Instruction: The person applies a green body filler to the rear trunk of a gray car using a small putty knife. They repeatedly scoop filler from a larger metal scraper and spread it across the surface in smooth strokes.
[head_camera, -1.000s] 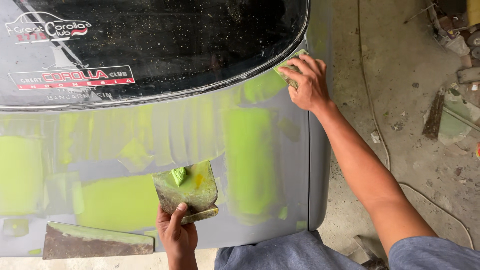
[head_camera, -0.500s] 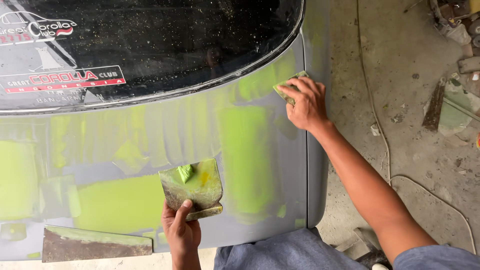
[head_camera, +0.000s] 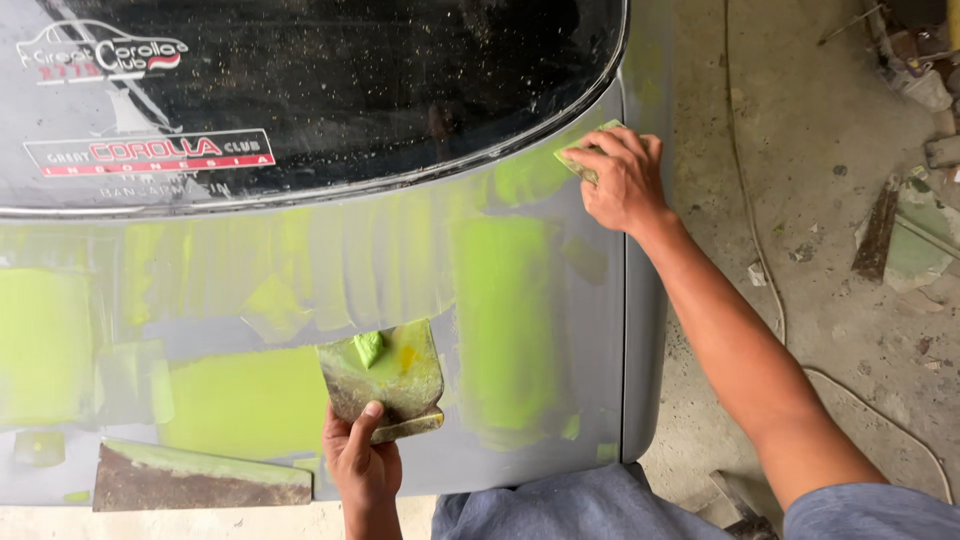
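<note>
My right hand (head_camera: 622, 178) presses a small green-smeared spreader (head_camera: 580, 152) flat against the grey car body panel (head_camera: 590, 330), just below the edge of the dark rear window (head_camera: 330, 90). My left hand (head_camera: 362, 462) grips a rusty metal mixing plate (head_camera: 385, 378) by its lower edge, held over the panel. A dab of bright green putty (head_camera: 368, 347) sits on that plate. Wide patches of green putty (head_camera: 505, 320) cover much of the panel.
A second rusty metal plate (head_camera: 200, 478) smeared with green lies on the panel at lower left. To the right is a dusty concrete floor (head_camera: 800, 230) with a thin cable (head_camera: 745, 170) and scrap pieces (head_camera: 905, 235). Stickers are on the window glass.
My right hand with the spreader has slid a short way along the panel under the window edge, down and then back up. My left hand and the plate stay almost still.
</note>
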